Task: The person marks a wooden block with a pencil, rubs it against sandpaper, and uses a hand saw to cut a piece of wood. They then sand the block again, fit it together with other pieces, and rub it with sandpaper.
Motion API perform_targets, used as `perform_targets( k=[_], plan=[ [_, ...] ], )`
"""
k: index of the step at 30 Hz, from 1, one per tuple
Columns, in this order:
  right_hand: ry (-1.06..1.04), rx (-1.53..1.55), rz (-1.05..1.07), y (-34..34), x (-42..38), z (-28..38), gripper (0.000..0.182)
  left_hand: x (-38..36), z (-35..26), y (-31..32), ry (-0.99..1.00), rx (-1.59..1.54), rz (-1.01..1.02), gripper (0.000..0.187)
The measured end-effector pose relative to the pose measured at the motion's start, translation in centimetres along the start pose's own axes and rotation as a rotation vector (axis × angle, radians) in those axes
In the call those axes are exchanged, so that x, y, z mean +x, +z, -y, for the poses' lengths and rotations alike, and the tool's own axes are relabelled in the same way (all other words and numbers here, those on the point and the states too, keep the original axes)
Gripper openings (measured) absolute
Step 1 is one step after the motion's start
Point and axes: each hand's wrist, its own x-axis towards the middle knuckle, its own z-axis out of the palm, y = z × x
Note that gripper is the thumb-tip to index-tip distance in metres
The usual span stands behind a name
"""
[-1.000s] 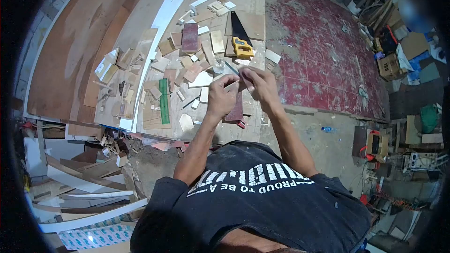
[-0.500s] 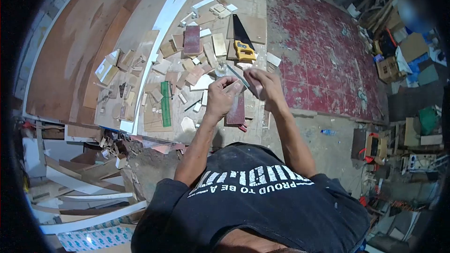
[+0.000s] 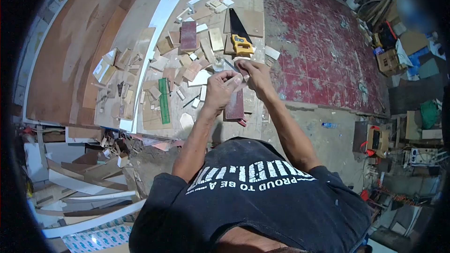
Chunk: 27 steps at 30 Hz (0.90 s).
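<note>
Over the near part of the workbench, my left hand [image 3: 219, 91] pinches a small pale piece [image 3: 242, 84], its fingers closed round it. Close against it on the right, my right hand [image 3: 257, 77] is closed on a reddish-brown sanding piece [image 3: 242, 69], partly hidden by the fingers. The two hands nearly touch. Below them a dark red block [image 3: 235, 106] lies on the bench. A handsaw with a yellow handle [image 3: 242, 45] lies just beyond my right hand. Left of my left hand is a green ruler [image 3: 163, 100].
Wood offcuts [image 3: 193, 71] lie scattered over the workbench [image 3: 220, 131], with another dark red block [image 3: 189, 36] among them. A long white strip [image 3: 140, 84] runs along the left. Scrap wood [image 3: 84, 182] is piled at the lower left; a worn red floor [image 3: 318, 61] lies to the right.
My right hand has moved left and slightly up, bringing its sanding piece against the small piece in my left hand. The view has shifted slightly.
</note>
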Motion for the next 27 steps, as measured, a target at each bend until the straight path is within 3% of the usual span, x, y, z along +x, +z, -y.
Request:
perform_targets(
  k=[5, 7, 15, 21, 24, 25, 27],
  plan=[
    [-0.168, 0.084, 0.09, -1.5, -2.0, 0.7, 0.035, 0.7, -0.9, -0.8, -0.074, -0.101, -0.05, 0.017],
    [-0.167, 0.171, 0.03, -0.1, -2.2, -0.4, 0.039, 0.6, -1.5, -0.7, -0.057, -0.096, -0.045, 0.018],
    [-0.359, 0.103, 0.037, -0.4, -3.0, -0.7, 0.045, 0.9, -1.4, -0.8, -0.1, -0.148, -0.01, 0.019],
    [-0.292, 0.1, 0.09, -0.4, -0.5, 1.7, 0.042, 0.5, -3.3, 0.0, -0.136, -0.129, 0.073, 0.017],
    [-0.359, -0.11, 0.076, -1.0, -3.6, 0.8, 0.043, 0.6, -2.9, -0.8, -0.078, -0.175, -0.015, 0.013],
    [-0.371, -0.038, 0.073, -0.6, -3.8, 0.1, 0.041, 0.9, -2.6, -0.9, -0.068, -0.177, -0.025, 0.013],
    [-0.355, 0.047, -0.011, -0.3, -2.3, 0.9, 0.037, 0.5, -1.8, -0.1, -0.024, 0.04, 0.104, 0.015]
  ],
)
